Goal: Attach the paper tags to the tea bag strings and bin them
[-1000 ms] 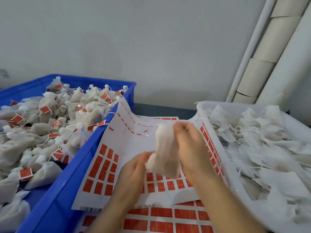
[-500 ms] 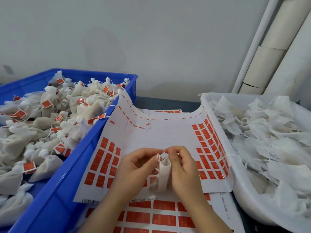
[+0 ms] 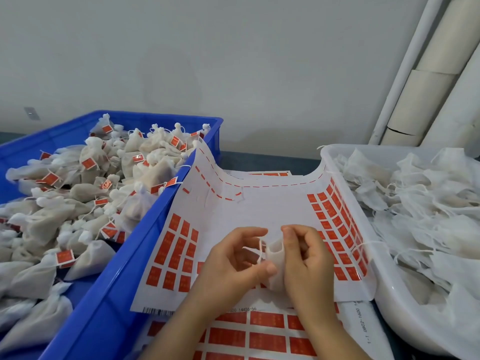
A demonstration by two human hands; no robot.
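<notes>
Tea bag (image 3: 275, 258) is being held low over the tag sheet (image 3: 272, 206), between blue crate (image 3: 145, 245) left and white tub (image 3: 389, 294) right, after being lowered. String (image 3: 260, 249) is now being pinched free by the left hand (image 3: 233, 263), bag gripped by the right hand (image 3: 306, 261); tagging is likely coming next.

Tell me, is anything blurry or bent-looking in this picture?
Head view: the white pipe leans, probably because of the wide lens; the light is soft and even, with no glare or hard shadows; the tea bag pinched by the left hand and right hand looks slightly soft; the print on the red tags is unreadable.
</notes>
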